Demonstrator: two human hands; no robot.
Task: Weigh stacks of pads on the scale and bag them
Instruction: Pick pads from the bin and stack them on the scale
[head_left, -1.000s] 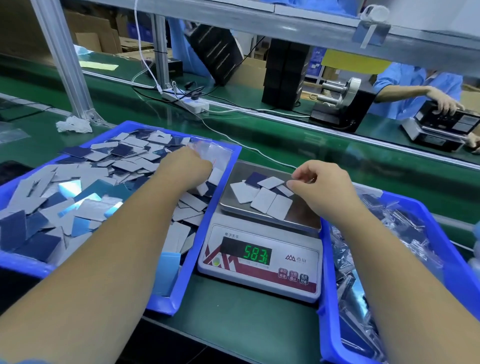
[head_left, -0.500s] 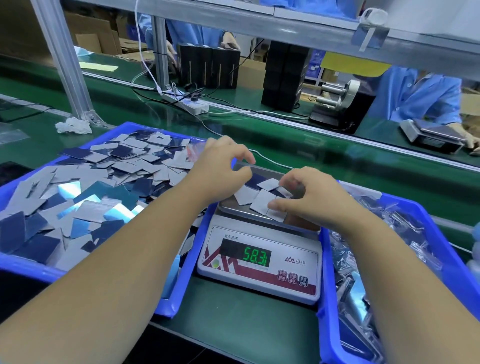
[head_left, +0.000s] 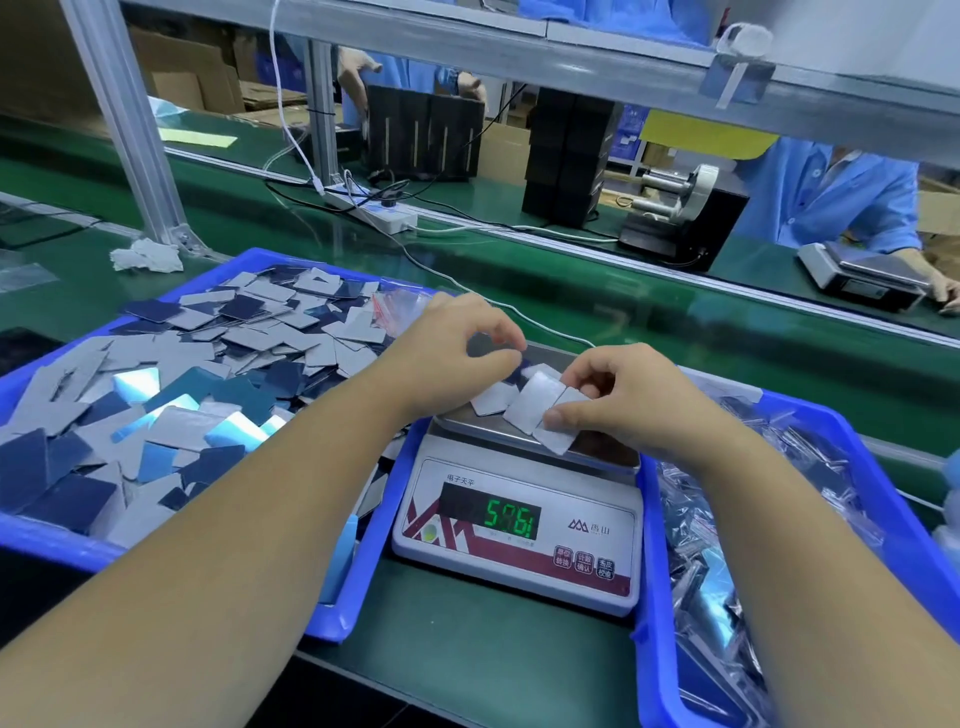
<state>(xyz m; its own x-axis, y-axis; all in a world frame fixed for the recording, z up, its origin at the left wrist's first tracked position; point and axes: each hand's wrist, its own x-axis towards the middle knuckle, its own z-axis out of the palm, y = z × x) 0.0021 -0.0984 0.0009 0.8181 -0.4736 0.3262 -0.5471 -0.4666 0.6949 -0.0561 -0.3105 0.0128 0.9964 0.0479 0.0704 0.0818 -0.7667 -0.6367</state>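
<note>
Progress: a few pads (head_left: 530, 402) lie on the pan of the scale (head_left: 519, 525), and the green display shows a reading, so I judge the weighing of this batch is in hand or close to its end.
Done: the right bin (head_left: 883, 483) already holds many filled clear bags (head_left: 696, 545), so earlier batches seem finished.
Left: this batch is not yet bagged, and the left bin (head_left: 343, 613) has still a large heap of loose pads (head_left: 171, 384) to weigh.
Right hand (head_left: 623, 405): fingers curled, it pinches the grey pads at the front of the pan between thumb and fingertips, perhaps to gather them.
Left hand (head_left: 457, 353): it hovers over the back of the pan with fingers bent toward the thumb; I cannot tell if it holds something.
Left bin, content: loose grey, dark blue and shiny pads, mixed in no order, and some clear bags (head_left: 400, 306) at the far right corner.
Right bin, content: clear bags with dark pads inside, piled up.
Position: the scale stands on the green desk (head_left: 467, 654) between the two bins.
</note>
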